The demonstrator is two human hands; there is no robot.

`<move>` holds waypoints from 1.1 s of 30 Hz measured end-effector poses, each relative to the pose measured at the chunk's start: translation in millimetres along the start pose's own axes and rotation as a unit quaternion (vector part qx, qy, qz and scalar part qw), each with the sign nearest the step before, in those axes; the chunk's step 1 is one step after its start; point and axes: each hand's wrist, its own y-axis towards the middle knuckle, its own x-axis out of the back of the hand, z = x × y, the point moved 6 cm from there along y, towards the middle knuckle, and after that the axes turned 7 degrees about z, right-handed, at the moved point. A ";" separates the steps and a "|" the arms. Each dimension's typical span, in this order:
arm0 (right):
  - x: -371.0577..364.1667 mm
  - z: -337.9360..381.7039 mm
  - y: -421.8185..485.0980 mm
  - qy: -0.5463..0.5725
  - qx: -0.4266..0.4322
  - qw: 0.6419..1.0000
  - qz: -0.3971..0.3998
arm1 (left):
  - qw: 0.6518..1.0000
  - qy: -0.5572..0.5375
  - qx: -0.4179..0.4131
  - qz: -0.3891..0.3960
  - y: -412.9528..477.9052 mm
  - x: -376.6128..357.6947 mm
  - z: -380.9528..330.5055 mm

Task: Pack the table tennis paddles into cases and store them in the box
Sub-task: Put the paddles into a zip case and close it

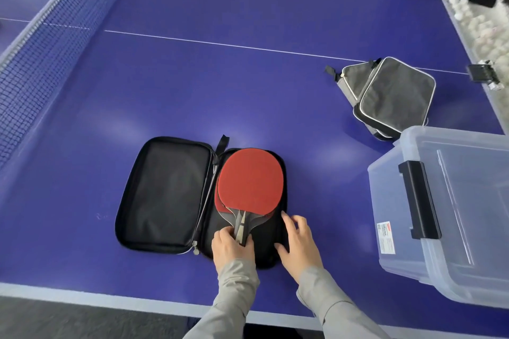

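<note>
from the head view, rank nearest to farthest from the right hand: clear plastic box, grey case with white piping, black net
From the right hand, resting on the open black zip case:
1. Clear plastic storage box, just to its right at the table's near edge.
2. Grey fabric case with white piping, farther back on the right.
3. Black mesh net, far left across the table.

Red paddle (250, 177), black case (170, 192), blue table (248, 91), grey white-piped cases (391, 96).

Open black case (170, 192) looks like matt woven cloth, the paddle (250, 177) on it has smooth matt red rubber. Box (446, 201) right of the right hand (298, 245) is glossy see-through plastic. Bench (220, 85) has a slight sheen.
</note>
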 end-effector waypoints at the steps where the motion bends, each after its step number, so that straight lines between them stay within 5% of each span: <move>1: 0.2 -0.1 -0.1 -0.001 -0.001 1.000 0.000 | 1.000 0.000 0.000 -0.001 0.5 -1.1 -0.2; 11: 0.3 0.7 -1.0 0.004 -0.005 1.000 0.005 | 0.999 -0.012 -0.007 0.046 5.6 -8.2 3.1; 16: 3.5 1.6 -2.6 0.013 -0.006 1.000 0.015 | 0.988 -0.106 -0.025 0.111 7.5 10.4 13.0; 20: 2.0 0.7 -7.5 0.022 -0.003 0.999 0.028 | 0.993 -0.089 -0.060 -0.057 42.1 93.3 41.1; 24: -2.5 1.5 -17.0 0.038 -0.011 0.999 0.028 | 0.981 -0.006 0.058 -0.185 90.9 179.3 81.1; 27: -5.3 4.0 -22.5 0.048 -0.015 0.999 0.016 | 0.986 0.030 0.101 -0.132 116.5 202.1 102.1; 33: -7.1 8.7 -23.6 0.042 -0.039 0.998 -0.005 | 0.999 0.041 0.029 -0.014 121.9 193.9 102.3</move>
